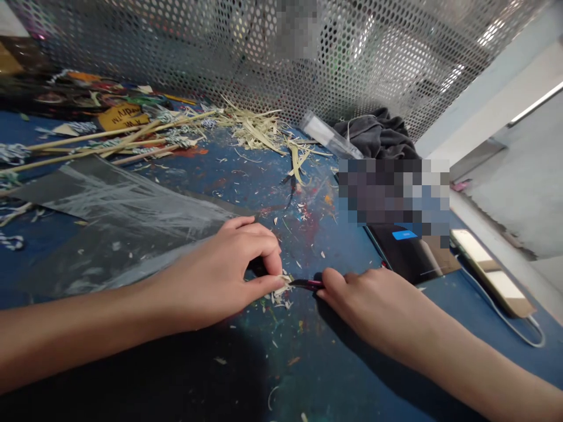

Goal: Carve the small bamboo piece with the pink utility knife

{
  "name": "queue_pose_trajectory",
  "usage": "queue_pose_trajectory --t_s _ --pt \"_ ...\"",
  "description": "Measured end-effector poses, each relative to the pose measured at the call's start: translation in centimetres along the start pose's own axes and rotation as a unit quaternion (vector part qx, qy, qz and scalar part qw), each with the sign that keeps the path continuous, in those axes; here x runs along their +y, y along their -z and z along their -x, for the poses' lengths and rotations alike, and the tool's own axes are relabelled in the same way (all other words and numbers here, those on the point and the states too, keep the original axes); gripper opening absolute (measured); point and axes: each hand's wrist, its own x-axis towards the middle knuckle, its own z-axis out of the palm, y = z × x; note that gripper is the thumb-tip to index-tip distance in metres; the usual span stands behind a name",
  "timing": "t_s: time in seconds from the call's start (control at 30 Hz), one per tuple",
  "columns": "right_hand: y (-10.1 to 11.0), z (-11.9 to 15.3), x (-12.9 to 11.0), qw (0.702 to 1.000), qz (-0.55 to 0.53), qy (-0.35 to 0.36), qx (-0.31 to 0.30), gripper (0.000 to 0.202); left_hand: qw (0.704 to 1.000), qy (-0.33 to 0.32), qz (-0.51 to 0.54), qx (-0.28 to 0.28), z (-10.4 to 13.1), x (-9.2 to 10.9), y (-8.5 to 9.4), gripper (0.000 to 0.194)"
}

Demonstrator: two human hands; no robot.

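Observation:
Thumb and forefinger of my left hand (246, 264) pinch a small pale piece (284, 279), which looks like wood or bamboo and is mostly hidden by the fingertips. My right hand (352, 290) is closed around the handle of a small carving knife (303, 284) with a thin, dark, curved blade and a bit of pink near the grip. The blade's tip points left and meets the pale piece, or lies right beside it. Loose pale shavings (280, 298) lie on the blue table just below my left fingertips.
Grey sandpaper-like sheets (132, 217) lie left on the blue table (316, 363). Behind are thin sticks (88, 146), a shavings heap (259, 129) and a perforated metal screen (220, 58). To the right are a tablet-like dark screen (409, 252), a phone (490, 269) with a cable and dark cloth (382, 135).

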Motion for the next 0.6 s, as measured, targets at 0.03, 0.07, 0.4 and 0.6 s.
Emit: queue_pose_trajectory --t_s 0.03,0.07,0.4,0.6 --pt "0.1 -0.1 0.0 1.000 -0.001 0.000 -0.004 0.028 1.000 -0.003 -0.002 0.000 0.0 -0.1 0.0 0.014" --pt "0.1 -0.1 0.0 1.000 -0.002 0.001 -0.007 0.028 1.000 -0.005 -0.003 0.001 0.0 -0.1 -0.1 0.013" --pt "0.8 -0.5 0.5 0.998 -0.037 0.024 -0.041 0.026 0.994 -0.101 -0.006 -0.034 -0.3 -0.9 0.6 0.016" --pt "0.2 -0.3 0.4 0.999 -0.037 0.022 0.004 0.028 0.978 -0.196 -0.001 -0.075 -1.1 -1.3 1.6 0.017"
